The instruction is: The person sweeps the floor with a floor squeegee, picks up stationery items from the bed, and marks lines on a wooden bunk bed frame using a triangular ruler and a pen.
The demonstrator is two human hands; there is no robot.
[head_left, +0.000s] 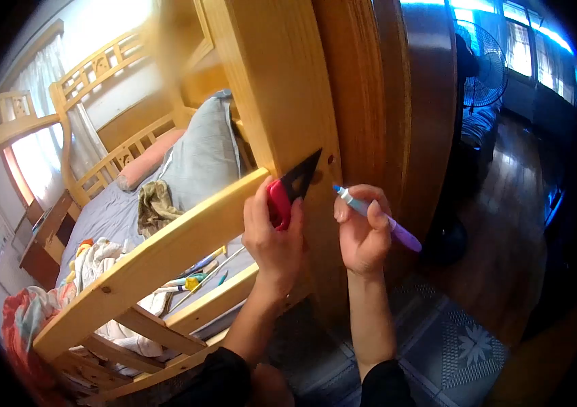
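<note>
Square's [311, 165] pinched in the left hand [271, 241], pen's [405, 235] pinched in the right hand [363, 247], so the post [278, 81] could get smudged by a slip.

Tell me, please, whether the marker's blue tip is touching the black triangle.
Apart: the head view shows a strip of the pale wooden post between the marker's blue tip and the black triangle.

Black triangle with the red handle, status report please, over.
Left hand gripping red handle, black triangle at wooden post. Right hand holding marker, blue tip near triangle, not touching. Nothing visible between them.
</note>
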